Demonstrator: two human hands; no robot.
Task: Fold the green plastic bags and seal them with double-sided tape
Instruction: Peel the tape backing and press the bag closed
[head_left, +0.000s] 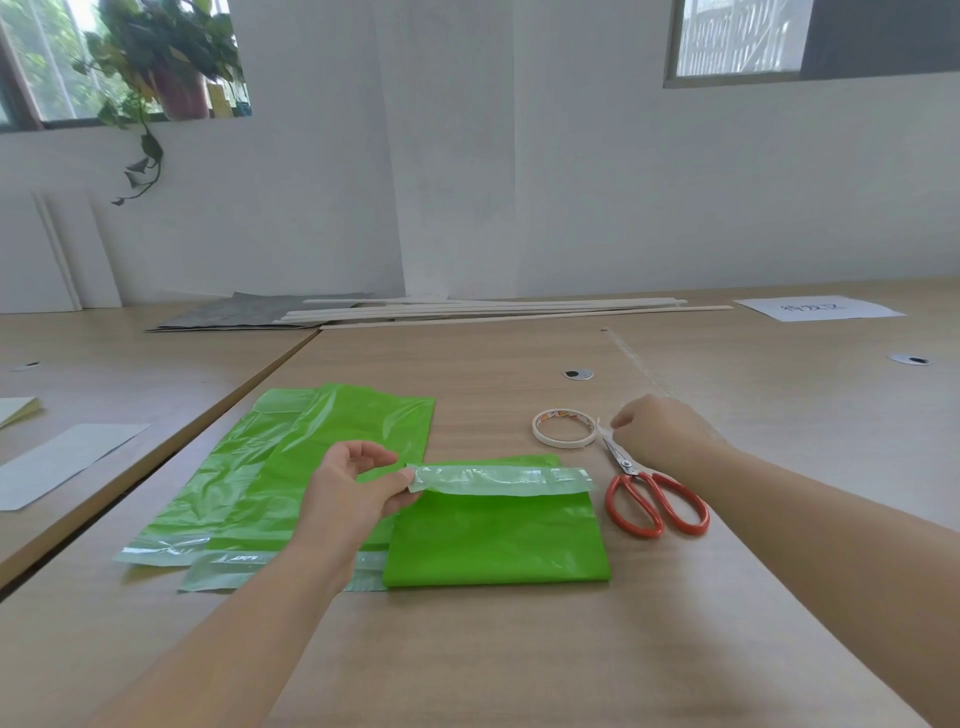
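Pinching pale flap (498, 480) of folded bag (493, 543) with left hand (358, 488); gripping tape end (601, 428) beside roll (561, 442) with right hand (660, 431), above scissors (626, 464).

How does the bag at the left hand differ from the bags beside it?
The folded bag is doubled into a rectangle; the flat bags lie full length, overlapping. The folded bag's clear flap is pinched by the left hand; the flat bags' clear ends rest on the table. All are green plastic.
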